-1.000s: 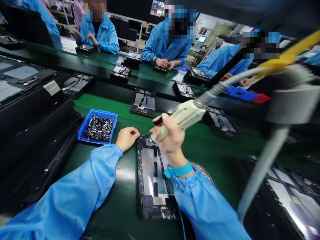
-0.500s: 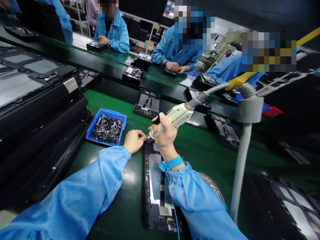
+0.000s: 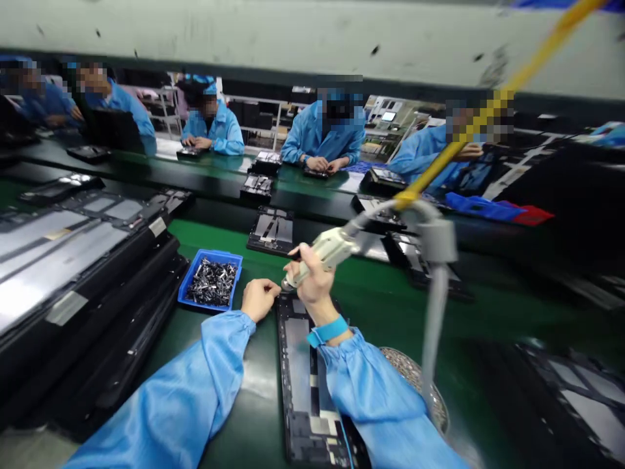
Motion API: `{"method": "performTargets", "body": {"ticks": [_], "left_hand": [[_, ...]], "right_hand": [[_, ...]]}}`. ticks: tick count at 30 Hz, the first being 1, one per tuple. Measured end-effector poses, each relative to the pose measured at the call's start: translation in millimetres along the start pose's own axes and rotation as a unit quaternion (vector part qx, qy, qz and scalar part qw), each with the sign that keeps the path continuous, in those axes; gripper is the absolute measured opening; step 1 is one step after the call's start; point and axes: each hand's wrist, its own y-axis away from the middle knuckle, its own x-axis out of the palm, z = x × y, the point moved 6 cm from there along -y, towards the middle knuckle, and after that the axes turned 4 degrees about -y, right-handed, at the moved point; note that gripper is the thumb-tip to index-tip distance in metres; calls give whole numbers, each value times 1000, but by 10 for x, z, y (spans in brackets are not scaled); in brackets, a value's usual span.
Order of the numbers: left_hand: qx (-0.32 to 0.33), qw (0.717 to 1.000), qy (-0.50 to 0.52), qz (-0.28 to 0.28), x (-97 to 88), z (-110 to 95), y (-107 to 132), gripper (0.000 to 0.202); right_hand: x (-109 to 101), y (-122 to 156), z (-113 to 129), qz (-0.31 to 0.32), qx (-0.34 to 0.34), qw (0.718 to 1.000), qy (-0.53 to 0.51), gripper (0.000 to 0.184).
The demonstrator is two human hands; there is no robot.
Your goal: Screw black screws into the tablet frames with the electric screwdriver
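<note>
"Nearest first: what do the hands have?"

"The right hand (image 3: 315, 281) is closed around the cream electric screwdriver (image 3: 328, 249), its tip down at the top edge of the tablet frame (image 3: 297, 365). The left hand (image 3: 258, 298) is curled, fingertips together beside that edge; whether it pinches anything is too small to tell."

"Handling?"

"The frame lies flat on the green conveyor belt (image 3: 215, 233). I judge it thin, light and liable to flex; take it by the long metal edges, clear of the panel."

"Beyond?"

"A blue plastic bin (image 3: 188, 291) of small black metal parts (image 3: 212, 283) sits left of the hands, stacked black-framed panels (image 3: 73, 254) further left, and co-workers (image 3: 322, 133) across the line."
</note>
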Motion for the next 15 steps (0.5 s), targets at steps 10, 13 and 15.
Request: {"method": "performTargets", "body": {"ticks": [10,13,15], "left_hand": [[545,749,-255,-277,780,-189,2019,17],[460,814,-349,-57,786,-203,1373,51],[342,857,-377,85,731,-297,749,58]], "right_hand": [[-361,323,1607,34,-212,965,-150,37],[-413,447,1788,51,-217,963,-151,36],[-428,535,1840,70,-212,965,-138,36]]}}
